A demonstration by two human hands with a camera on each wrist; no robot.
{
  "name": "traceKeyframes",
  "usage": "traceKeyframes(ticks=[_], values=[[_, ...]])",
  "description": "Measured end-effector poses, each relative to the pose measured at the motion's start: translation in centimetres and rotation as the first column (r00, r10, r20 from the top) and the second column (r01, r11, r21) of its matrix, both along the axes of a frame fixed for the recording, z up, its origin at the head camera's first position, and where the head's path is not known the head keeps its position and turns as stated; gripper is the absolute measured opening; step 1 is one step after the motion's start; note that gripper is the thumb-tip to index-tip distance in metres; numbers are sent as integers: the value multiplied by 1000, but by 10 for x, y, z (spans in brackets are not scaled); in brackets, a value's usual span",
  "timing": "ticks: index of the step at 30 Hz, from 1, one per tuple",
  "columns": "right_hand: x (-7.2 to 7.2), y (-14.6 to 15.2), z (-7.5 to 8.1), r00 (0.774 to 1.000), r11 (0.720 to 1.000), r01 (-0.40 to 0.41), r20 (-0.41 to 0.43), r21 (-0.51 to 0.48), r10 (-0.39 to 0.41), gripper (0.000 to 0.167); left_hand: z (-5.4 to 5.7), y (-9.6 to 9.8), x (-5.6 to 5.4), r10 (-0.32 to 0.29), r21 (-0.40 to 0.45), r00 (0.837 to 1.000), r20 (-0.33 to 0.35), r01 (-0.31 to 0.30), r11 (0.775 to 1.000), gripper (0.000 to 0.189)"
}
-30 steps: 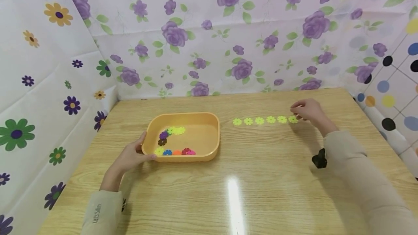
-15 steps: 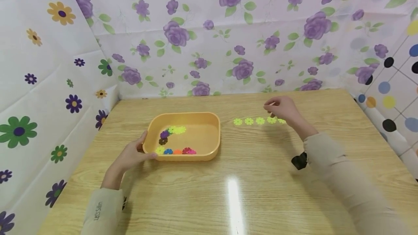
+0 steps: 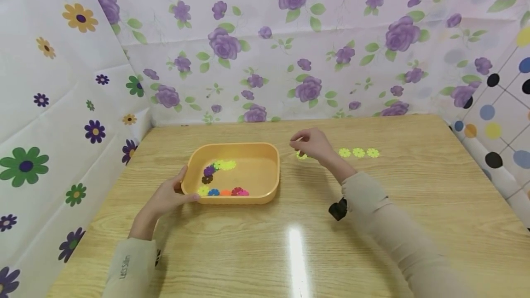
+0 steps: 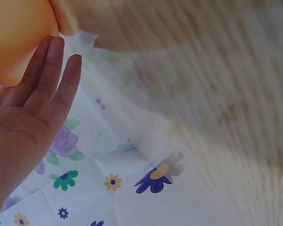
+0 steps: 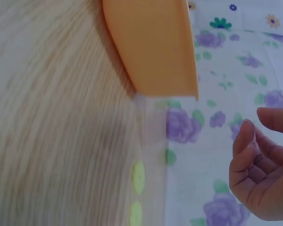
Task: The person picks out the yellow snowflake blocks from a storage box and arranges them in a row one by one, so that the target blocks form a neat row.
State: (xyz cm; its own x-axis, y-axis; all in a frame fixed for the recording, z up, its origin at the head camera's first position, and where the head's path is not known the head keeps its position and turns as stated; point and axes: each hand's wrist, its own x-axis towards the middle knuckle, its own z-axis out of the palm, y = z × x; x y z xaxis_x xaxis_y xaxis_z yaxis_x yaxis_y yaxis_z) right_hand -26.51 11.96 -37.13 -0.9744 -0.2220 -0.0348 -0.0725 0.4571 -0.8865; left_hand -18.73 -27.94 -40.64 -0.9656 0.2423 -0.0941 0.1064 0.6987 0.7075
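Note:
An orange plastic tray (image 3: 232,200) stands on the table, with small flower-shaped discs in several colours along its left and front sides, such as a purple disc (image 3: 209,170). My left hand (image 3: 164,197) grips the tray's left front corner, thumb along the front rim; in the left wrist view its fingers (image 4: 52,70) lie rather straight against the tray wall. Right of the tray, yellow flower discs lie in a row, among them one disc (image 3: 358,152). My right hand (image 3: 316,145) hovers over the row's left part, hiding some discs. Its fingers are loosely bent, with nothing between thumb and index finger (image 5: 245,134).
The wood-grain table (image 3: 248,252) ends at a flowered cloth wall (image 3: 281,59) at the back. Printed cloth also hangs on the left and right sides. A black wrist device (image 3: 338,209) is under the right sleeve.
My right hand has moved left along the row, from its right end to its left end near the tray, uncovering the discs on the right. The left hand and tray stay put.

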Motion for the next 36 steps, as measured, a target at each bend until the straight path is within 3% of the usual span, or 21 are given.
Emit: traceKeyframes(ticks=[14,24,36], values=[[6,-73,-13,997,995,-71,33,-68,73,28,2,-1,0,-2,13,1000,10,2,1000,99],[6,-113,-24,994,994,-105,4,-28,106,43,0,-1,0,-2,-7,1000,0,2,1000,100],[1,-147,-42,983,976,-183,19,121,182,67,-1,-1,0,-7,0,1000,-3,7,1000,100]])
